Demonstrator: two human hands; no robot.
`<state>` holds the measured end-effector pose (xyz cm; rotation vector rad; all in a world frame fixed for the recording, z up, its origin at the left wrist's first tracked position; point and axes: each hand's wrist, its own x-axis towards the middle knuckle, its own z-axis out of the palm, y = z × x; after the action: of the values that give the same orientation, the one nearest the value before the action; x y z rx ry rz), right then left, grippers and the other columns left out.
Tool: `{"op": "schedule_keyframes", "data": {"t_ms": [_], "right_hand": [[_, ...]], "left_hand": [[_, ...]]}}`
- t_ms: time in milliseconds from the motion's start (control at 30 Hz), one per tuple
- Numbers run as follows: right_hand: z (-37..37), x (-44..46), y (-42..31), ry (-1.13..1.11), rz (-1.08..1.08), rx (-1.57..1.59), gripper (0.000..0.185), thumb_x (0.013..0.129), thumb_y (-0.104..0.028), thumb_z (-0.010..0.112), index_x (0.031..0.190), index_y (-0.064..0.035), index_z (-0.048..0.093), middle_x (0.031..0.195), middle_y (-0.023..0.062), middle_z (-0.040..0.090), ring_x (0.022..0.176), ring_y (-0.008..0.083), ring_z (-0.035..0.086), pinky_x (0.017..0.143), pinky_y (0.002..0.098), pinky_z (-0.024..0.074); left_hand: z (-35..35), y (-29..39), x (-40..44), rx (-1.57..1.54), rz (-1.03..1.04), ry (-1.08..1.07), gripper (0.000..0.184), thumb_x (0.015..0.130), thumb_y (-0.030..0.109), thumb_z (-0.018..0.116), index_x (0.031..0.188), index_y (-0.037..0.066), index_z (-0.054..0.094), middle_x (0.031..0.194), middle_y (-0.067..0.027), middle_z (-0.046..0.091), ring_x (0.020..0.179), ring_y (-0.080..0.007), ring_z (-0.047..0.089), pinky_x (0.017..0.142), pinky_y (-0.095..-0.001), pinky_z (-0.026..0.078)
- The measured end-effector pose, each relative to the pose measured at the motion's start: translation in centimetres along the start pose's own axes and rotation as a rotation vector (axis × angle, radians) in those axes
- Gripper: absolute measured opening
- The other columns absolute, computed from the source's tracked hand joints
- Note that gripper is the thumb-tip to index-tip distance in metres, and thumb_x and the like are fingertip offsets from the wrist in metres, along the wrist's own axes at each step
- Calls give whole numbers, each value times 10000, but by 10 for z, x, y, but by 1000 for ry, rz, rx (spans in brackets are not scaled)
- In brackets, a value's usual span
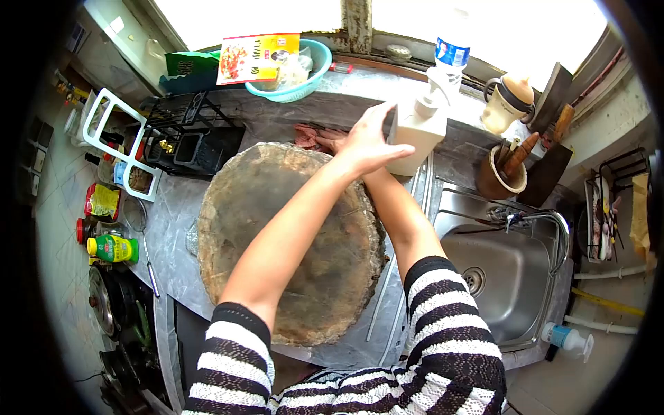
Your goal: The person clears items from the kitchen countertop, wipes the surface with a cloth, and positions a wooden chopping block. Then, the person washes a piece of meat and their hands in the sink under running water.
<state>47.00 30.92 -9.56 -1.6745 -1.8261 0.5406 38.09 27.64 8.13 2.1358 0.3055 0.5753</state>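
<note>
My arms cross above a thick round wooden chopping board [290, 242]. My left hand [370, 142] is open, thumb and fingers spread, at the left side of a white pump bottle [419, 131]. Its thumb overlaps the bottle's front; whether it presses on the bottle I cannot tell. Lower and partly hidden behind the left hand, my right hand [333, 140] reaches past the board's far edge. Its fingers are on a reddish cloth [306, 135] lying on the grey counter [266, 119].
A steel sink [508, 283] with a faucet [553, 220] lies to the right. A knife pot [499, 176] stands behind it. On the ledge are a turquoise basket [290, 92], a water bottle [452, 55] and a cup [503, 107]. A black rack [190, 138] stands left.
</note>
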Motion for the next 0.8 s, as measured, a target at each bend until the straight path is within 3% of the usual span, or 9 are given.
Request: {"op": "schedule_keyframes", "data": {"t_ms": [33,133,200,267,367,567,633,767,800], "right_hand": [[5,2,11,-13,-28,-374,476,846,-205,291,1307,-92,249,1373,121,199,1255,264,216,1033,390,179],[7,-1,17,-71,9,-438,456,855,-196,272,1303,-113,266,1369,116,212,1254,277,214,1034,411,168],[4,-8,12,-5,35,-354,454,861,-212,271,1304,-114,259,1369,112,210,1252,267,216,1030,403,174],[1,-18,8,104,87,-177,453,867,-227,270,1305,-115,252,1369,108,209,1251,258,218,1027,394,180],[-3,-34,-4,300,166,189,452,875,-250,269,1306,-116,240,1369,103,207,1249,244,221,1023,381,189],[-4,-55,-25,491,232,519,454,893,-296,267,1308,-118,218,1370,92,203,1246,217,226,1014,356,206],[-8,-57,-33,478,238,573,455,897,-306,279,1304,-112,217,1366,91,207,1242,207,232,1006,345,217],[-28,-61,-61,608,249,401,438,860,-222,360,1255,-43,296,1284,145,330,1204,259,285,998,354,204],[-30,-61,-62,630,231,282,407,856,-229,401,1213,-50,323,1218,125,370,1151,237,328,945,333,264]], "left_hand": [[9,5,10,-53,-43,-31,768,596,246,746,1211,5,354,1135,-171,483,1102,-240,438,924,-329,350],[21,-1,22,-126,-131,22,804,520,297,767,1155,9,365,1132,-171,459,1073,-275,442,916,-347,356],[26,-1,20,-102,-157,-10,866,513,310,773,1194,6,332,1167,-178,428,1105,-283,412,937,-353,337],[36,-6,16,123,19,211,969,529,360,778,1266,3,261,1247,-193,347,1161,-284,354,971,-364,300],[21,13,24,51,174,112,1084,493,374,779,1312,14,166,1259,-214,300,1201,-316,276,1010,-373,236],[39,19,46,3,60,119,598,564,325,751,1000,41,456,979,-148,520,963,-294,491,850,-375,383],[41,18,46,-10,70,166,414,649,268,724,918,36,512,897,-87,593,857,-169,569,744,-292,444],[36,18,34,-23,106,204,315,676,214,707,862,31,530,805,-70,609,775,-142,581,695,-268,453],[33,20,32,-99,72,212,346,654,231,717,868,29,534,824,-96,612,781,-180,593,694,-290,462]]}}
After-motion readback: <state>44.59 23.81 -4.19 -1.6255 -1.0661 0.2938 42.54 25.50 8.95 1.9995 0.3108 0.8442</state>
